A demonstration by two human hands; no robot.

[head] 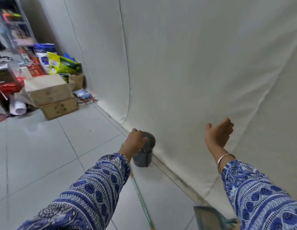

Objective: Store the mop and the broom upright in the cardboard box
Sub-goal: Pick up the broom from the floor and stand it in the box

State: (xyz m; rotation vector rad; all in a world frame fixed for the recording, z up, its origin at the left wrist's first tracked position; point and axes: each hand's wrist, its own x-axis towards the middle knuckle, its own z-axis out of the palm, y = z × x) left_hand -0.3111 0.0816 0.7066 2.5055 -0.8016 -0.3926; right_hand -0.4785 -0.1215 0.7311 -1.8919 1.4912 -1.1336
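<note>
A thin green-and-yellow striped stick (pixel 141 198), the handle of the broom or the mop, runs from the bottom edge up under my left sleeve; I cannot see its head. My left hand (pixel 135 141) is curled over the rim of a small grey bucket (pixel 143 159) by the wall, and whether it grips anything is unclear. My right hand (pixel 218 132) is raised in front of the white cloth with its fingers loosely apart and nothing in it. Two stacked cardboard boxes (pixel 48 90) sit closed at the far left, well away from both hands.
A white cloth (pixel 194 63) hangs along the wall to the right and reaches the tiled floor (pixel 45 155). A grey-green flat object (pixel 209 216) shows at the bottom right. Colourful bags (pixel 61 63), a paper bag (pixel 76 82) and shelves crowd the far left corner.
</note>
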